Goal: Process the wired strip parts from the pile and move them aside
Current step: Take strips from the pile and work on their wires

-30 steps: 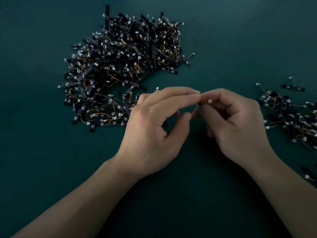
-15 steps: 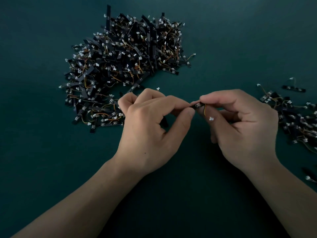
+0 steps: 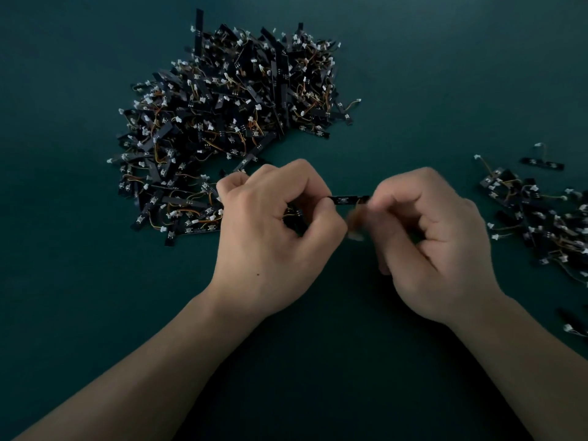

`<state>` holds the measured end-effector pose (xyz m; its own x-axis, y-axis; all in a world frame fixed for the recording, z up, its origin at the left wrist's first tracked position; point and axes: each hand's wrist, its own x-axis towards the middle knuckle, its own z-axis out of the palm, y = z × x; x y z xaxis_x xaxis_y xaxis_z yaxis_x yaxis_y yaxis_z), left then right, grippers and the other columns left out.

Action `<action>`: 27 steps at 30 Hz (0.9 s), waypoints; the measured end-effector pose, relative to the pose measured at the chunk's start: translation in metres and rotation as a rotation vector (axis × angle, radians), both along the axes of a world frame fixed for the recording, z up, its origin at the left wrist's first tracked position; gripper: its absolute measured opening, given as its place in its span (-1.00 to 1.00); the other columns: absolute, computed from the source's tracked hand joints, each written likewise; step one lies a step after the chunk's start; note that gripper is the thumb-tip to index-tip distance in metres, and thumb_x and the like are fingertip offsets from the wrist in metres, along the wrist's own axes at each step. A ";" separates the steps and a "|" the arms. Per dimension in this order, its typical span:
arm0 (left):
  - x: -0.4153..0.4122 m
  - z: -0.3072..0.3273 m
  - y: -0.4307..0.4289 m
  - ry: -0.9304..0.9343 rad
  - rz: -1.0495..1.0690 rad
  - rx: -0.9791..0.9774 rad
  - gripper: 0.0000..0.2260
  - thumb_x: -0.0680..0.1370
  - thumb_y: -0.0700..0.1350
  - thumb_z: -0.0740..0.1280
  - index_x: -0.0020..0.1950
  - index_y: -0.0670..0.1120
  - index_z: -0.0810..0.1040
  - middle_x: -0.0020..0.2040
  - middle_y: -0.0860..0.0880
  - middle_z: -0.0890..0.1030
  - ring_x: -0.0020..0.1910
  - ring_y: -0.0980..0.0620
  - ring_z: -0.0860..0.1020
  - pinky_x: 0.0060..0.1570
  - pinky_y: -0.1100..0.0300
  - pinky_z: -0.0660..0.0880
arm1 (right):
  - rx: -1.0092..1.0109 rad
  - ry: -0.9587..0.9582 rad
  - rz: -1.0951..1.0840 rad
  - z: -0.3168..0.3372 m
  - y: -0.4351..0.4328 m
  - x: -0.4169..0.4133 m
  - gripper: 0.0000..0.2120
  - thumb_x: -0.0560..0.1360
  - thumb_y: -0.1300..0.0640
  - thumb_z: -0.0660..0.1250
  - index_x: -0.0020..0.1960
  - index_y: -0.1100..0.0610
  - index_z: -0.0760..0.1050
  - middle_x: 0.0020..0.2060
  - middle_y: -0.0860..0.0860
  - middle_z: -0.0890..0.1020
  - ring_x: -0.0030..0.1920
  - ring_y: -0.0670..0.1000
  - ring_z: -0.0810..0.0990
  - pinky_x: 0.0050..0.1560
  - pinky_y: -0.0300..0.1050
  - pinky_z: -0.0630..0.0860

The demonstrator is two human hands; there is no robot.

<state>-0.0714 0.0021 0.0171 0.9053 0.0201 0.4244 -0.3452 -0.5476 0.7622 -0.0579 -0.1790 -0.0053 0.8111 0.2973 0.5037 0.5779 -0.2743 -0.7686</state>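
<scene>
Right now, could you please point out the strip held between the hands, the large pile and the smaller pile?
held strip (image 3: pixel 348 199): head view, its bare black middle.
large pile (image 3: pixel 235 128): head view, the heap's centre.
smaller pile (image 3: pixel 537 214): head view, its tangled middle.

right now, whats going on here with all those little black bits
A person is working on one strip held just above the table. The left hand pinches one end and the right hand pinches the other, where something is blurred. The big pile lies beyond the left hand. A smaller heap sits off to the right.
</scene>
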 end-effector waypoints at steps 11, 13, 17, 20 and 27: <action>0.002 -0.002 0.003 -0.033 0.015 -0.015 -0.78 0.55 -0.18 0.32 -0.23 0.09 0.43 -0.36 0.21 0.46 -0.33 0.15 0.47 -0.06 -0.21 0.46 | 0.040 0.295 -0.006 0.003 -0.004 0.004 -0.67 0.68 0.09 0.19 -0.23 0.02 0.56 -0.36 0.06 0.66 -0.50 0.06 0.52 -0.49 -0.13 0.40; 0.002 -0.002 0.003 -0.019 0.011 -0.014 -0.77 0.52 -0.20 0.32 -0.25 0.08 0.43 -0.38 0.20 0.44 -0.35 0.14 0.45 -0.08 -0.13 0.42 | 0.089 0.328 0.036 0.005 -0.005 0.005 -0.66 0.66 0.10 0.17 -0.23 0.05 0.57 -0.35 0.06 0.65 -0.48 0.07 0.52 -0.47 -0.12 0.40; 0.002 -0.002 0.002 0.000 0.003 -0.011 -0.77 0.50 -0.22 0.31 -0.28 0.06 0.41 -0.41 0.20 0.40 -0.38 0.15 0.42 -0.06 -0.07 0.37 | 0.087 0.349 0.005 0.005 -0.004 0.004 -0.68 0.65 0.09 0.19 -0.24 0.00 0.56 -0.40 0.02 0.63 -0.50 0.04 0.49 -0.49 -0.17 0.38; 0.001 -0.002 0.004 0.001 -0.035 -0.012 -0.80 0.53 -0.19 0.27 -0.26 0.03 0.44 -0.41 0.18 0.43 -0.37 0.14 0.44 -0.02 -0.15 0.40 | 0.050 0.324 -0.022 0.006 -0.003 0.003 -0.68 0.64 0.09 0.21 -0.26 -0.05 0.55 -0.43 -0.02 0.62 -0.53 0.01 0.47 -0.52 -0.20 0.36; -0.001 -0.004 0.002 -0.023 -0.027 0.056 -0.81 0.57 -0.04 0.28 -0.25 0.03 0.50 -0.35 0.15 0.54 -0.29 0.12 0.53 0.18 -0.06 0.34 | 0.032 0.266 -0.013 0.007 -0.003 0.001 -0.71 0.63 0.12 0.20 -0.25 0.04 0.51 -0.43 -0.01 0.58 -0.48 -0.02 0.48 -0.41 -0.27 0.36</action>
<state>-0.0721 0.0045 0.0132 0.8953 -0.0287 0.4445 -0.3774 -0.5790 0.7227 -0.0564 -0.1816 0.0021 0.9197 0.2737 0.2814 0.3512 -0.2534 -0.9014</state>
